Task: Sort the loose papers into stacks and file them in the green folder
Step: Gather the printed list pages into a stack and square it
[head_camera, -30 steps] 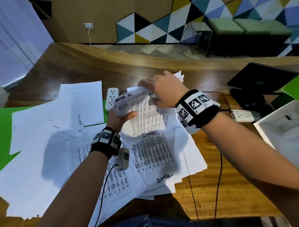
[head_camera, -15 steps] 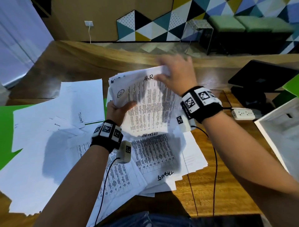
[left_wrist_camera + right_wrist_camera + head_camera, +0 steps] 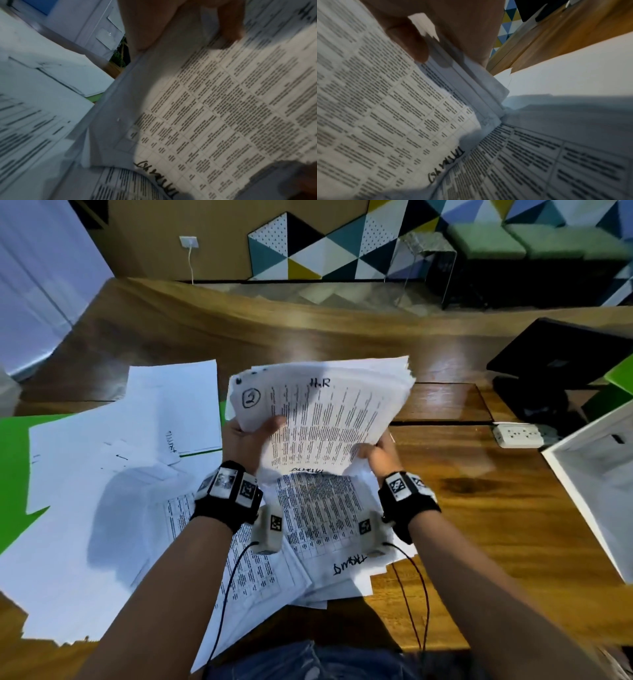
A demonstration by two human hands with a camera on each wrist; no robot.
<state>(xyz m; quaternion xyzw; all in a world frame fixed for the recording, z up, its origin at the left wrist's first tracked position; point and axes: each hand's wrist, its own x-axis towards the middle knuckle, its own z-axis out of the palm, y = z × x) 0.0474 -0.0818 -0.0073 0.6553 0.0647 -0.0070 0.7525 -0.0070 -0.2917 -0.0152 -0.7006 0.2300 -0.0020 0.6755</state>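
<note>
Now both the left hand and right hand grip the sheaf above the pile; tapping its edges square should help.

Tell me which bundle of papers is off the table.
The stack marked "H.R" and a circled 2: both hands, left and right, grip its near edge; the other papers lie flat.

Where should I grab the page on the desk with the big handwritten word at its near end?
Pinch the handwritten page at its near right corner, coming from your side. That corner overhangs the sheets below it, while both hands and the held stack cover its far end.
</note>
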